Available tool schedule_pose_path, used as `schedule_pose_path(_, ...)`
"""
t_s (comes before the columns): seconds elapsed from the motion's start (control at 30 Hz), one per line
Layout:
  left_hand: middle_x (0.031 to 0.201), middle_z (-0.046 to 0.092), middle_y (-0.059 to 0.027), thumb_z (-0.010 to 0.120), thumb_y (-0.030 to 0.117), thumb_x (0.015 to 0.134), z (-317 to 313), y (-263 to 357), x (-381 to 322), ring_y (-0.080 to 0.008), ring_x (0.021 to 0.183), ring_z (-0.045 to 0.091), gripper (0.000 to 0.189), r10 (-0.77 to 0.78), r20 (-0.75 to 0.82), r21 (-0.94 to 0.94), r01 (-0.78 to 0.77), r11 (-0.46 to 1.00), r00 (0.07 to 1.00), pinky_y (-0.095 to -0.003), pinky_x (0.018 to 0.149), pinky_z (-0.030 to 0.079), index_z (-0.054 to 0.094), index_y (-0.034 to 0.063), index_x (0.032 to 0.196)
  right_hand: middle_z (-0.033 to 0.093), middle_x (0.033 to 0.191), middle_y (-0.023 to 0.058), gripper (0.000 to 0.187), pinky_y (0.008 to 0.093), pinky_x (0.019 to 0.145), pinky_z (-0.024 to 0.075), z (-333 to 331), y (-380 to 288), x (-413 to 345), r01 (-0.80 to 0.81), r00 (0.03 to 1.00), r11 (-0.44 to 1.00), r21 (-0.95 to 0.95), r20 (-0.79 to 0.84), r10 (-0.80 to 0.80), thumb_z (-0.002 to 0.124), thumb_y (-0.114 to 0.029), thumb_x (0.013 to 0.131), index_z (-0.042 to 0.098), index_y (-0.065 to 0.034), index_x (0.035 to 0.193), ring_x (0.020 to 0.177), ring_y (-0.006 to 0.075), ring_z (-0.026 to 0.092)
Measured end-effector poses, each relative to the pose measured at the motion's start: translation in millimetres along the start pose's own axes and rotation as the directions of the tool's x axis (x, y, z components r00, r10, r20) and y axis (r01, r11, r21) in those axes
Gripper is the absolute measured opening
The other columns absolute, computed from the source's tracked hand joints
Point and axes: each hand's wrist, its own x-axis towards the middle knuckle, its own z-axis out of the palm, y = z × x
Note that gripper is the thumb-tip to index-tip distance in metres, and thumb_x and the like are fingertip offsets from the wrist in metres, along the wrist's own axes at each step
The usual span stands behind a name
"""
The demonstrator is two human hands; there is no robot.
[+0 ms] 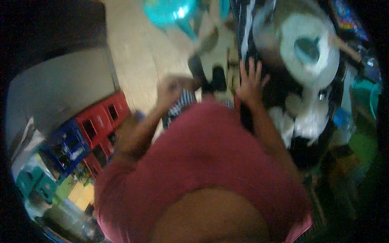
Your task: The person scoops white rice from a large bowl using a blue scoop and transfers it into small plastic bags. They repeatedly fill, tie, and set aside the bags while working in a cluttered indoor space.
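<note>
My right hand (pixel 250 82) lies with spread fingers on the edge of a dark-covered table (pixel 247 39), holding nothing. Off to its upper right is a pale round basin or plate (pixel 287 54) with a teal bowl-like thing (pixel 307 50) inside. White plastic bags (pixel 311 121) lie on the same table, to the right of my right forearm. My left hand (pixel 171 91) is blurred in front of my body, beside a black-and-white patterned cloth (pixel 184 100); whether it grips anything cannot be told.
A teal plastic chair or stool (pixel 173 12) stands ahead on the tiled floor (pixel 136 54). Red crates (pixel 103 118) and a blue crate (pixel 68 145) are stacked at the left by a grey panel (pixel 67 85). A blue-capped clear container (pixel 343 120) is at the far right.
</note>
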Motion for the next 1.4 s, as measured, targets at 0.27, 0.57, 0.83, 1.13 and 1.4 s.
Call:
schedule_pose_path(0.27, 0.085, 0.061, -0.0113, 0.064, 0.001, 0.070, -25, 63, 26, -0.0227, 0.075, 0.063, 0.026, 0.166, 0.207, 0.083, -0.187, 0.979, 0.964, -0.0298, 0.066, 0.052, 0.066, 0.0069, 0.095, 0.016, 0.148, 0.0115, 0.086, 0.0703, 0.099, 0.0083, 11, -4, -23, -0.027, 1.000, 1.000, 0.000, 0.004, 0.027, 0.064, -0.033, 0.063, 0.029, -0.0179, 0.140, 0.137, 0.0368, 0.011)
schedule_pose_path(0.57, 0.086, 0.061, -0.0116, 0.063, -0.001, 0.069, -29, 60, 79, -0.0243, 0.074, 0.062, 0.027, 0.328, 0.247, 0.019, -0.343, 0.939, 0.912, -0.0331, 0.065, 0.051, 0.066, 0.0086, 0.095, 0.016, 0.149, 0.0065, 0.089, 0.0688, 0.101, 0.0079, -14, -9, -12, -0.126, 0.987, 0.987, 0.101, 0.112, 0.115, 0.066, -0.032, 0.061, 0.029, -0.0234, 0.140, 0.138, 0.0337, 0.010)
schedule_pose_path(0.83, 0.088, 0.062, -0.0111, 0.064, 0.009, 0.076, -54, 52, 104, -0.0308, 0.080, 0.061, 0.021, 0.350, 0.427, 0.017, -0.394, 0.919, 0.834, -0.0368, 0.069, 0.050, 0.065, 0.0111, 0.097, 0.007, 0.151, 0.0020, 0.099, 0.0701, 0.100, 0.0094, -25, -33, -7, -0.281, 0.929, 0.957, 0.068, 0.268, 0.254, 0.072, -0.027, 0.060, 0.018, -0.0265, 0.143, 0.138, 0.0342, 0.002)
schedule_pose_path(1.13, 0.092, 0.066, -0.0111, 0.062, 0.014, 0.076, -135, -35, 159, -0.0289, 0.084, 0.062, 0.025, 0.293, 0.425, 0.114, -0.371, 0.922, 0.857, -0.0378, 0.074, 0.050, 0.064, 0.0097, 0.101, 0.007, 0.150, 0.0039, 0.094, 0.0734, 0.095, 0.0138, -24, -63, 0, -0.434, 0.878, 0.898, -0.065, 0.195, 0.438, 0.065, -0.009, 0.064, 0.018, -0.0252, 0.143, 0.137, 0.0379, 0.003)
schedule_pose_path(1.4, 0.096, 0.066, -0.0120, 0.061, 0.019, 0.077, -168, -125, 171, -0.0275, 0.090, 0.063, 0.025, -0.070, 0.443, 0.240, -0.043, 0.970, 0.894, -0.0376, 0.076, 0.050, 0.066, 0.0086, 0.098, 0.001, 0.151, 0.0006, 0.101, 0.0704, 0.097, 0.0193, -38, -87, 13, -0.531, 0.799, 0.840, -0.111, 0.266, 0.540, 0.069, -0.005, 0.064, 0.011, -0.0274, 0.144, 0.138, 0.0356, 0.004)
